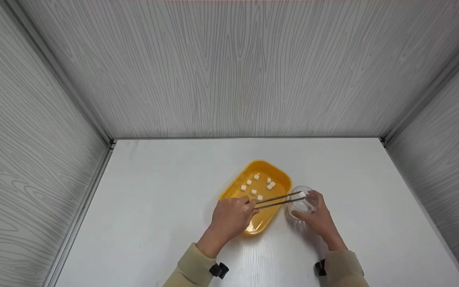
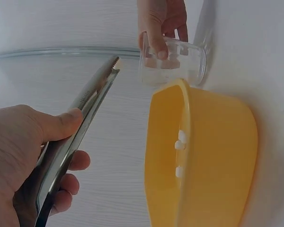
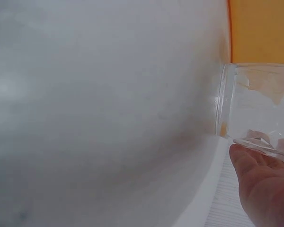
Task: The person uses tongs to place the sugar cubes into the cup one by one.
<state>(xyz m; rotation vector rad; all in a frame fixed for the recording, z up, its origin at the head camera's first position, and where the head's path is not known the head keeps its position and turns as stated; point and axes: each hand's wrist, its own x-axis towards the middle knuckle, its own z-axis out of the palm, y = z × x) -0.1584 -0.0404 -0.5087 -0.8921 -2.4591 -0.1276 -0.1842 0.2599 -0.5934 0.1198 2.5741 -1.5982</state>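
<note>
left hand [image 1: 231, 216] grips tongs [image 2: 89, 97], right hand [image 1: 320, 218] glass [image 2: 191, 66]; only head view clearly shows pinched cube [image 1: 302, 194]

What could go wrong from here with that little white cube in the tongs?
The white cube is held only at the tips of the metal tongs, so it might slip out and miss the clear cup. The tips are also close to the cup's rim, so they might knock it. And if the right hand loosened its hold, the cup could tip.
</note>
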